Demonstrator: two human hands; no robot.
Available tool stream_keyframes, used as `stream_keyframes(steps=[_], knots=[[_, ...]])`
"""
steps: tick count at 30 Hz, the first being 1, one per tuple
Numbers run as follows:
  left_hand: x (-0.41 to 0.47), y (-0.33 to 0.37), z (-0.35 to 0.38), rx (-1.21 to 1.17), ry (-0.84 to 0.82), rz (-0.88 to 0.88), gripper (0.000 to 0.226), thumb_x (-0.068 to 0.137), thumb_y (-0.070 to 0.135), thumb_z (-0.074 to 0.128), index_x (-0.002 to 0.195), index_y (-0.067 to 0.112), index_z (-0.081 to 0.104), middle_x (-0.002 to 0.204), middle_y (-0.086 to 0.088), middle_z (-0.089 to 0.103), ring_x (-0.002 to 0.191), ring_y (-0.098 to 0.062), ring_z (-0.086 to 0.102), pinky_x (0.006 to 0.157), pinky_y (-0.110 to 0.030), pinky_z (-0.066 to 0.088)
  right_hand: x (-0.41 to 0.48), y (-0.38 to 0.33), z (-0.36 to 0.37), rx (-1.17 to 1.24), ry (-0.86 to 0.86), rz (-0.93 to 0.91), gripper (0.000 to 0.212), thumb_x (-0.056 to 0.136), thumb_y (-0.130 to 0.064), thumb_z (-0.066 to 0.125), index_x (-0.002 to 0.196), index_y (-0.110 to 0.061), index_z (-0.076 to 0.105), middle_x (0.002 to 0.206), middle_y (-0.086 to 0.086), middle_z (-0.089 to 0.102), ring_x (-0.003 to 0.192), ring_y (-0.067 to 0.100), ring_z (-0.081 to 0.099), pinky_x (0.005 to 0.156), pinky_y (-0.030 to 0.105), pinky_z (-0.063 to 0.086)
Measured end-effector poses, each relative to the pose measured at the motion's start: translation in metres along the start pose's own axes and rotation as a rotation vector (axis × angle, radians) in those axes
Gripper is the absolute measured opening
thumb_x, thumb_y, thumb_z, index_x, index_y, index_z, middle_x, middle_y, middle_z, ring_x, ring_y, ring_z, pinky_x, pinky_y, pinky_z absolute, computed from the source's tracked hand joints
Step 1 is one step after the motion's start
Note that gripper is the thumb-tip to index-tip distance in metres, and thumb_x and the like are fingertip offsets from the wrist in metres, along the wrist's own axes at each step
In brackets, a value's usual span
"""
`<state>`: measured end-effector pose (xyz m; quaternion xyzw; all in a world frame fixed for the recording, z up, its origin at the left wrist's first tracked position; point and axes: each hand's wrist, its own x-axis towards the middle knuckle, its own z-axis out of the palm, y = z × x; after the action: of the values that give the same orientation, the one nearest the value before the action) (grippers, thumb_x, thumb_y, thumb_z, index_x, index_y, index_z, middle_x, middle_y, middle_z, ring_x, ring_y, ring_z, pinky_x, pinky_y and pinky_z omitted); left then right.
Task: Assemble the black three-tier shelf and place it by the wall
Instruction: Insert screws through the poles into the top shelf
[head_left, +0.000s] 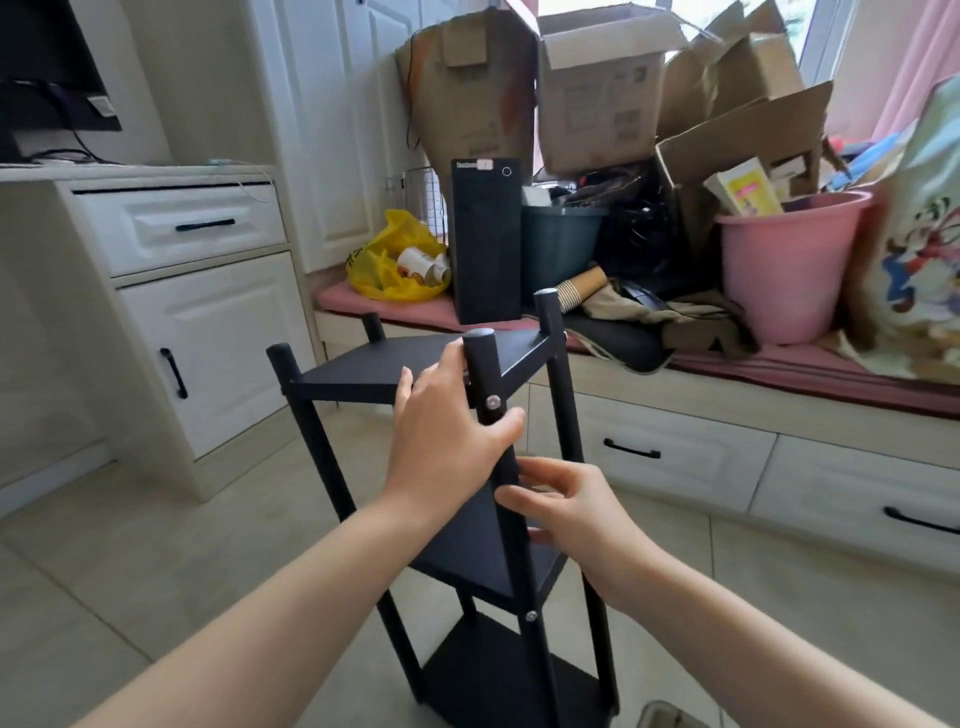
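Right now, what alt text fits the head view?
A person's left hand and right hand grip the front post of a standing black shelf on a tiled floor. Behind it, a window seat holds cardboard boxes and a pink bucket.

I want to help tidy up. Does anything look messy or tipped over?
The shelf looks fine; the left hand and right hand hold its front post. The mess is on the window seat: crumpled cardboard boxes lean against each other, and a stack of paper cups lies on its side.
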<state>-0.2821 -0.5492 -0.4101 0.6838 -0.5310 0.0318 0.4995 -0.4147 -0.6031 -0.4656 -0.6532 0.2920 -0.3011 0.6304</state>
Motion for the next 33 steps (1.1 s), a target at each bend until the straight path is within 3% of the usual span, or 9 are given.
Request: stream_keyframes(steps=[2, 9, 12, 16, 19, 26, 29, 31, 33], knots=[[-0.008, -0.003, 0.001, 0.049, -0.012, 0.017, 0.056, 0.08, 0.033, 0.082, 0.127, 0.018, 0.054, 0.1, 0.01, 0.063, 0.111, -0.011, 0.055, 0.125, -0.04, 0.012, -0.005, 0.003, 0.002, -0.015, -0.009, 0.008, 0.023, 0.089, -0.01, 0.07, 0.107, -0.024, 0.075, 0.1, -0.002, 0.077, 0.093, 0.014, 0.074, 0.086, 0.039, 0.06], [-0.028, -0.033, -0.002, 0.001, -0.124, 0.171, 0.071, 0.078, 0.03, 0.083, 0.14, 0.026, 0.048, 0.108, 0.029, 0.052, 0.106, 0.004, 0.051, 0.114, -0.055, 0.037, -0.004, 0.019, 0.008, -0.115, 0.022, -0.009, 0.017, 0.083, -0.011, 0.076, 0.097, -0.021, 0.076, 0.092, -0.006, 0.077, 0.089, 0.01, 0.072, 0.08, 0.033, 0.061], [-0.031, -0.052, -0.002, -0.006, -0.141, 0.187, 0.078, 0.075, 0.035, 0.081, 0.144, 0.031, 0.046, 0.131, 0.017, 0.058, 0.124, -0.008, 0.054, 0.112, -0.042, 0.043, 0.003, 0.02, -0.004, -0.184, 0.053, -0.032, 0.014, 0.086, -0.012, 0.074, 0.087, -0.026, 0.077, 0.086, -0.007, 0.077, 0.084, 0.011, 0.071, 0.078, 0.029, 0.06], [-0.026, -0.075, -0.011, -0.023, -0.127, 0.128, 0.079, 0.077, 0.025, 0.084, 0.144, 0.04, 0.045, 0.134, 0.02, 0.058, 0.127, -0.003, 0.053, 0.098, -0.009, 0.041, 0.015, 0.025, -0.033, -0.202, 0.196, 0.031, 0.016, 0.087, -0.01, 0.071, 0.081, -0.023, 0.077, 0.084, -0.006, 0.076, 0.08, 0.01, 0.07, 0.073, 0.024, 0.059], [-0.025, -0.082, -0.014, -0.033, -0.124, 0.148, 0.079, 0.076, 0.022, 0.084, 0.142, 0.043, 0.046, 0.133, 0.025, 0.058, 0.128, 0.002, 0.051, 0.097, -0.001, 0.033, 0.025, 0.033, -0.055, -0.185, 0.344, 0.091, 0.003, 0.09, -0.015, 0.069, 0.089, -0.017, 0.072, 0.089, 0.005, 0.073, 0.084, 0.017, 0.068, 0.072, 0.028, 0.058], [-0.033, -0.083, -0.011, -0.029, -0.081, 0.121, 0.075, 0.079, 0.027, 0.083, 0.138, 0.044, 0.043, 0.145, 0.026, 0.044, 0.14, 0.002, 0.039, 0.108, -0.005, 0.028, 0.037, 0.035, -0.061, -0.233, 0.254, 0.072, 0.022, 0.095, -0.016, 0.063, 0.11, -0.032, 0.061, 0.113, -0.006, 0.068, 0.105, 0.011, 0.064, 0.092, 0.036, 0.054], [-0.048, -0.081, -0.005, -0.206, -0.044, -0.101, 0.087, 0.078, 0.028, 0.087, 0.144, 0.048, 0.034, 0.153, 0.025, 0.035, 0.143, -0.001, 0.034, 0.117, -0.028, 0.036, 0.036, 0.031, -0.056, -0.252, 0.178, 0.041, 0.028, 0.098, -0.013, 0.058, 0.108, -0.039, 0.061, 0.115, -0.005, 0.07, 0.107, 0.013, 0.065, 0.095, 0.04, 0.052], [-0.057, -0.08, -0.002, -0.288, -0.047, -0.177, 0.096, 0.077, 0.02, 0.089, 0.141, 0.059, 0.029, 0.153, 0.032, 0.032, 0.14, -0.006, 0.042, 0.112, -0.041, 0.045, 0.035, 0.03, -0.053, -0.249, 0.167, 0.013, 0.029, 0.1, -0.013, 0.056, 0.108, -0.041, 0.059, 0.114, -0.004, 0.071, 0.108, 0.015, 0.064, 0.094, 0.042, 0.052], [-0.064, -0.081, 0.0, -0.344, -0.037, -0.209, 0.098, 0.075, 0.017, 0.09, 0.141, 0.059, 0.03, 0.143, 0.046, 0.033, 0.123, 0.001, 0.057, 0.1, -0.029, 0.054, 0.035, 0.03, -0.05, -0.241, 0.171, -0.002, 0.027, 0.101, -0.015, 0.054, 0.107, -0.041, 0.059, 0.111, -0.004, 0.072, 0.108, 0.016, 0.064, 0.094, 0.043, 0.053]])
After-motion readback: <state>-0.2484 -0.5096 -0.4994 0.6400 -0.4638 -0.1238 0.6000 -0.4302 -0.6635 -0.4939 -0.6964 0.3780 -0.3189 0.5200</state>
